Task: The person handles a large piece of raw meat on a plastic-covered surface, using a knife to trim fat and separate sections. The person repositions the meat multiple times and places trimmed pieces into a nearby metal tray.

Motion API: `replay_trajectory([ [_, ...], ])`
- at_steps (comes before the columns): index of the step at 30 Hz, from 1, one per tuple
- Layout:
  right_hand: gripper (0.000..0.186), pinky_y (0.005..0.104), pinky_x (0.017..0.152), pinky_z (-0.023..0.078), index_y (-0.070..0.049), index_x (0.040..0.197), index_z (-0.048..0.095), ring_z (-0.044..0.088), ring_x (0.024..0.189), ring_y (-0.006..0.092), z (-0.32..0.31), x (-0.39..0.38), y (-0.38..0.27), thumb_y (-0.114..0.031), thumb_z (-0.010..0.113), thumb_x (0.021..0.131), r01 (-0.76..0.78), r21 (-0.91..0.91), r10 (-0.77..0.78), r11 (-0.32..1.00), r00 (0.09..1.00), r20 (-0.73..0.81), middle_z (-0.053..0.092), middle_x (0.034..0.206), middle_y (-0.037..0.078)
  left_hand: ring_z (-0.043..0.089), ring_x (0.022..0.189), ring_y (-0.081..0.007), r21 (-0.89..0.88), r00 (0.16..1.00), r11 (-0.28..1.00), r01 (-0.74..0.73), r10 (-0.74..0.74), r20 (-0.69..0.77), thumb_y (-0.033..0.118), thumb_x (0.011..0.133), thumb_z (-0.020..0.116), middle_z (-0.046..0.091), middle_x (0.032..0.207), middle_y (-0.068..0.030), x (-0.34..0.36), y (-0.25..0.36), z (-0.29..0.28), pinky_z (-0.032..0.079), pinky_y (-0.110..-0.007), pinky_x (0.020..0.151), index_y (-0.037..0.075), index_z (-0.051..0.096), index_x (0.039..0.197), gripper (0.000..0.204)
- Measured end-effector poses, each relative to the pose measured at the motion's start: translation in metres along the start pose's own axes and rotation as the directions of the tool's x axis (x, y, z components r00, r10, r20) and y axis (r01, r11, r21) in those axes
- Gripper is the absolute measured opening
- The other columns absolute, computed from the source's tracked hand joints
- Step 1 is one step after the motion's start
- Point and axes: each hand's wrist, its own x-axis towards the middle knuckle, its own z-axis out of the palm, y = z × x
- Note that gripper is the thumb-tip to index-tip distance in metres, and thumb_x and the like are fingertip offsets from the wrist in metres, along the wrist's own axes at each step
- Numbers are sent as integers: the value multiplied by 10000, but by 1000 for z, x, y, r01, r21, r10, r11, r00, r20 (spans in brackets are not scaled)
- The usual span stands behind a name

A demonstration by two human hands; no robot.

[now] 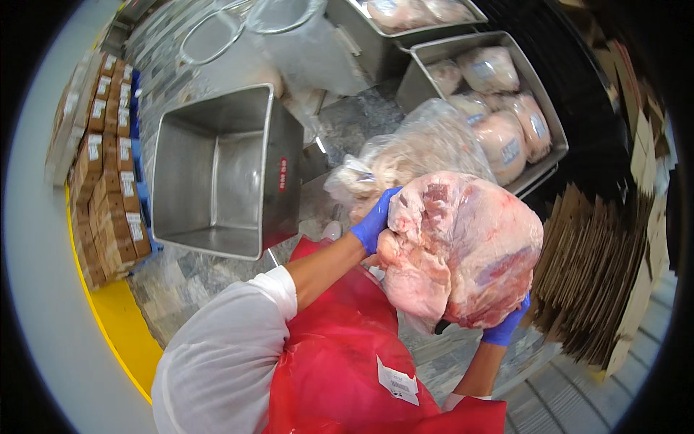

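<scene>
A large piece of raw meat, pale with fat and pink in places, is held up in front of my red apron. My left hand, in a blue glove, grips its left side, with the fingers partly hidden behind it. At its lower right edge my right hand, gloved in blue too, supports it from below; most of those fingers are out of sight. Just beyond the meat lies a clear plastic bag with pale contents, its gathered end toward the left.
An empty steel bin stands at left. Another steel bin at upper right holds several bagged meat pieces. Hoops with clear bags stand at the back. Stacked boxes line the left; flattened cardboard stands at right.
</scene>
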Motion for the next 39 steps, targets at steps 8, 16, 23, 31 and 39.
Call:
replay_trajectory([
  [8,494,404,1076,458,-100,1378,558,590,1201,229,112,49,-16,-430,454,1025,-553,386,344,738,801,490,621,1332,61,663,1010,-167,361,820,804,-473,551,-154,205,1052,431,696,1135,-64,-74,45,-51,548,-345,964,16,661,1218,340],
  [16,500,411,1038,493,-114,1307,626,627,1169,238,341,41,26,-484,548,979,-811,34,604,585,462,650,675,1265,65,653,1086,-221,214,583,654,-726,750,-314,279,1011,503,681,1199,-85,-229,110,-161,526,-395,998,20,621,1285,395],
  [23,521,404,1032,482,-154,1387,585,605,1188,219,444,23,71,-497,527,999,-712,-148,555,687,381,740,651,1297,63,621,1035,-191,611,326,327,-721,938,-117,234,908,634,639,1180,-67,-276,125,-241,531,-357,887,50,592,1255,395],
  [31,619,404,898,550,-153,1440,560,687,1072,260,492,-82,-27,-521,645,950,-142,-352,377,925,239,895,661,1324,87,395,1445,-312,283,374,797,-534,523,-766,646,1033,361,421,1561,-181,-332,126,-339,272,-437,1229,-8,402,1521,817],
  [39,683,448,1006,516,-121,1371,623,662,1131,391,371,-130,-34,-594,641,879,479,-635,317,606,587,745,694,1238,194,334,1471,-420,934,689,-299,197,719,85,457,835,796,373,1554,-311,-252,132,-209,290,-465,1203,-60,368,1513,954],
])
